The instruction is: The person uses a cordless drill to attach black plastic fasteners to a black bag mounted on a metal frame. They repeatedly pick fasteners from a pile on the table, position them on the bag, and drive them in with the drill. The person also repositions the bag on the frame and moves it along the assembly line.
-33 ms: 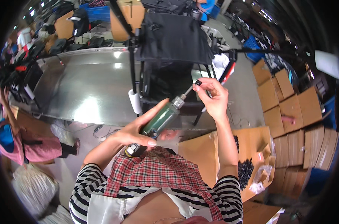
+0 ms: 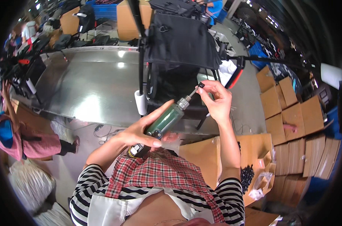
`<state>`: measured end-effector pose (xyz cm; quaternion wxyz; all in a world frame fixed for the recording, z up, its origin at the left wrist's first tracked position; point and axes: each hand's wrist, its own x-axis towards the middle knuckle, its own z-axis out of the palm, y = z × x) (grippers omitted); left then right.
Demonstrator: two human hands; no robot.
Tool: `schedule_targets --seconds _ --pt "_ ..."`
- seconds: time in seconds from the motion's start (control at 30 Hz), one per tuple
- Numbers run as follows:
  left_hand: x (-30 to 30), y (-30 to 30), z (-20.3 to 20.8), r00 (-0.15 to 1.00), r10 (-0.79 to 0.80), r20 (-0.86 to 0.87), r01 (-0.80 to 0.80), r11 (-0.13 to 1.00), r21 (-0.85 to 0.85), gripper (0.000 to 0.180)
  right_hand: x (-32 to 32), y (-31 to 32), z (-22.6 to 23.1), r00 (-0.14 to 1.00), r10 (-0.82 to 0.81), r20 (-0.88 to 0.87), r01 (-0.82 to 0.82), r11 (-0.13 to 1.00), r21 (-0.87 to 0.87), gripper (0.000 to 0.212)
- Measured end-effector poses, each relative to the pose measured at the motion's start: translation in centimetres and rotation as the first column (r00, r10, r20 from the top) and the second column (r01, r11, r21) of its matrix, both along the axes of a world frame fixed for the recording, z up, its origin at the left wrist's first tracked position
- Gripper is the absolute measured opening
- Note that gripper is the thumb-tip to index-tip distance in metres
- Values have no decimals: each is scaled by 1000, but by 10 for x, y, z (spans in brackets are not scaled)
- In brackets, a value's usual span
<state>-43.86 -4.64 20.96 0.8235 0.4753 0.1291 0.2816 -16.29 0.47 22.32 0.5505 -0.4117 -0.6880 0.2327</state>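
The frame stands at the right of the surface, before the person. Between frame and body, the left hand is around a power driver; the right hand is ahead and to the right, a part between its fingertips at the driver's tip. An open carton lies right of the person (partly under the right forearm), loose pieces in it. Stacked cartons stand farther right; far left, a co-worker.

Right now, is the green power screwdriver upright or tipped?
Tipped: the green power screwdriver slants in the left hand, its bit pointing forward and rightward, toward the black piece in the right hand.
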Motion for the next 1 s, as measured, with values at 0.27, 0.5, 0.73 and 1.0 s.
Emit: schedule_targets --seconds 0.27,0.5,0.73,1.0 --pt "-26 4 -26 994 62 91 -63 998 5 116 -32 24 0 977 74 201 -89 994 66 26" --pt "-32 -6 -36 911 -52 409 201 922 -330 120 -51 23 7 937 -35 347 -159 843 515 26" --pt "-46 -10 -49 823 -78 563 273 923 -272 128 -81 16 17 943 0 332 -237 701 673 38" --pt "-94 33 -50 712 -24 702 137 985 -105 131 -80 180 30 872 -239 427 81 931 355 42"
